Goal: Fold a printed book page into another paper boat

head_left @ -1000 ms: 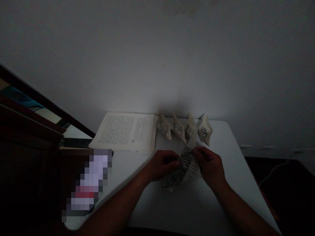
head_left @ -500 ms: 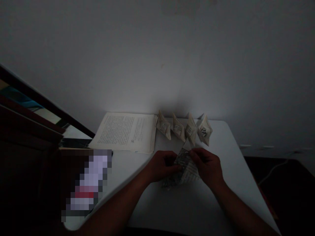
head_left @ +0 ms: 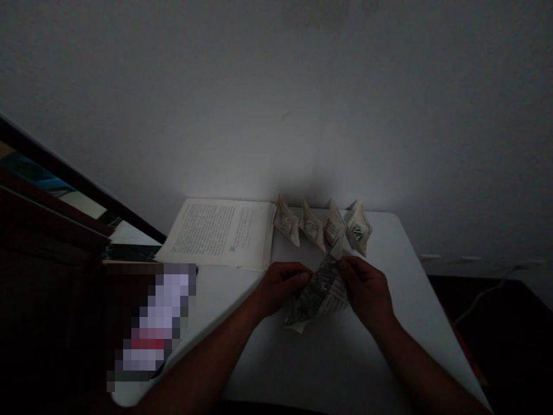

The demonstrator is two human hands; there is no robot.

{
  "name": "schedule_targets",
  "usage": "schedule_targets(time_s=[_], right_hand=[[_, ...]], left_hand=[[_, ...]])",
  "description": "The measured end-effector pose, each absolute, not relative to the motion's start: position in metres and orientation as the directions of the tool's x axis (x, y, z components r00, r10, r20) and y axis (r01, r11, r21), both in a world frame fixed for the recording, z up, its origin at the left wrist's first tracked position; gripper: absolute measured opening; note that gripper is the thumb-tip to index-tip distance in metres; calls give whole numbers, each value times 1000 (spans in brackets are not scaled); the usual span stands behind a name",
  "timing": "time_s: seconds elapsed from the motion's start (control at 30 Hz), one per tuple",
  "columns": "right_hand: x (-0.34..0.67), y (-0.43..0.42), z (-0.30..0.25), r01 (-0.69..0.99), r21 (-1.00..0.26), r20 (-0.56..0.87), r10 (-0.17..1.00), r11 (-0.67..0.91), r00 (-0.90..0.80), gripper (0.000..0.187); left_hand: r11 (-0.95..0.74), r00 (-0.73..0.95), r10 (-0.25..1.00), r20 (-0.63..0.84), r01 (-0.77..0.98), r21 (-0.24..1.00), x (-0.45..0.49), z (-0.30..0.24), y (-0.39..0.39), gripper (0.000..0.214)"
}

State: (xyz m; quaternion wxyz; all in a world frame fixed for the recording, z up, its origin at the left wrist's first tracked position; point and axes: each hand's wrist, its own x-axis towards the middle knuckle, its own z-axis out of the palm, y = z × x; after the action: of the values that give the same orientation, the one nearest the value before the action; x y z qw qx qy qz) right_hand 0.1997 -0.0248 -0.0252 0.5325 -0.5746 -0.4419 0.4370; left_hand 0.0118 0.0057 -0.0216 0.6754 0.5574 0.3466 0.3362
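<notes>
A folded sheet of printed paper (head_left: pixel 318 295) is held just above the white table (head_left: pixel 328 363). My left hand (head_left: pixel 280 286) pinches its left side with curled fingers. My right hand (head_left: pixel 366 291) grips its right side and upper corner. Behind the hands, several finished folded paper boats (head_left: pixel 322 227) stand in a row near the wall. The room is dim.
An open book (head_left: pixel 222 231) lies at the table's back left. A dark wooden frame and furniture (head_left: pixel 52 230) rise at the left. A blurred-out patch (head_left: pixel 151 323) covers something at the table's left edge. The wall closes the back; a cable (head_left: pixel 479 297) runs on the right.
The paper has been worked between both hands: its lower point now sticks out further to the lower left, and the left hand has shifted slightly up.
</notes>
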Motion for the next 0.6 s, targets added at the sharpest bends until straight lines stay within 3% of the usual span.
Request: schedule_targets(time_s=[0.17, 0.6], right_hand=[[198, -24, -25, -46, -997, -71, 971, -62, 230, 26], [193, -25, -27, -14, -998, -56, 983, -54, 175, 22]], left_hand=[[132, 573, 815, -80, -50, 990, 14, -24, 3, 29], [260, 627, 763, -155, -79, 962, 18, -20, -2, 32]])
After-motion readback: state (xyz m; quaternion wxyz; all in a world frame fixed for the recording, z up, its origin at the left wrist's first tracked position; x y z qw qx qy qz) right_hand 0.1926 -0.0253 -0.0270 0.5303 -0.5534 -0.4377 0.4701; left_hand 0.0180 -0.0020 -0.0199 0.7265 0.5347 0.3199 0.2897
